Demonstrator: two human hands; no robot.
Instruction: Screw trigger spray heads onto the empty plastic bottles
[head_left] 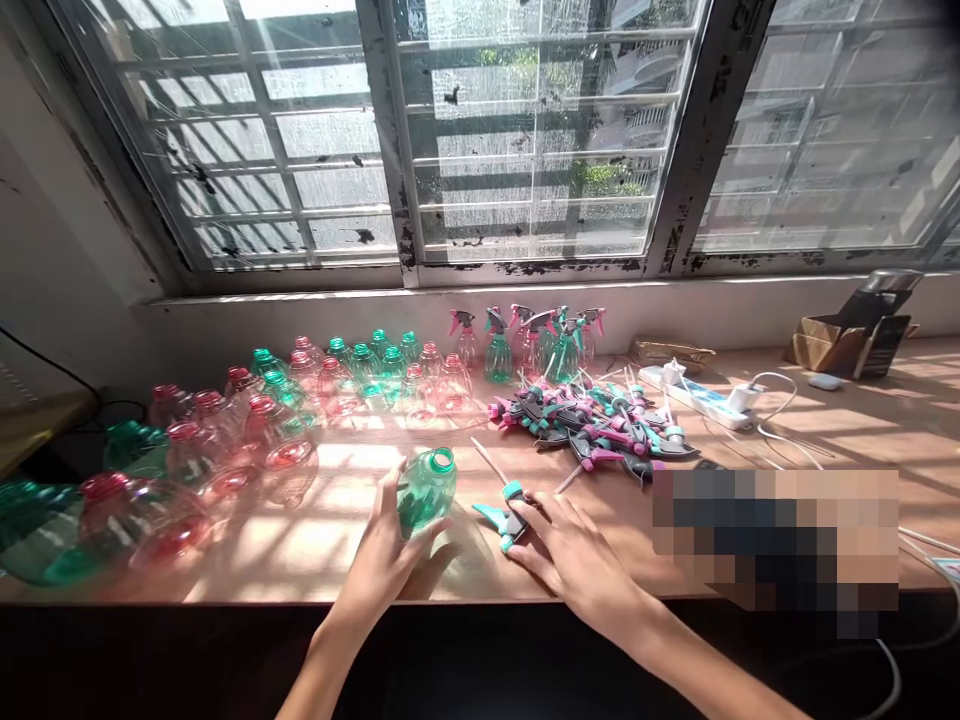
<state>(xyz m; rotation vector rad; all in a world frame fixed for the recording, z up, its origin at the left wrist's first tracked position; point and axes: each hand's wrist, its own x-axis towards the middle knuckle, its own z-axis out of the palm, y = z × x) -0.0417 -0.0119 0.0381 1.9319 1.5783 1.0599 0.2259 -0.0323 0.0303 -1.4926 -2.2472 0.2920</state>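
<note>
My left hand (386, 550) is wrapped round a clear green spray bottle (429, 492), which tilts to the right with its open neck up. Near the table's front edge, my right hand (581, 560) has its thumb and fingers closed on a grey and teal trigger spray head (513, 491). Its thin white tube points away to the upper left. The spray head is apart from the green bottle, a short way to its right. Behind my right hand lies a pile of loose spray heads (592, 420) in grey, pink and teal.
Many open pink and green bottles (289, 450) stand along the left side. Several bottles with spray heads fitted (499, 350) stand by the wall below the window. A white power strip (697, 398) with cables and a cardboard box (814, 340) are at right.
</note>
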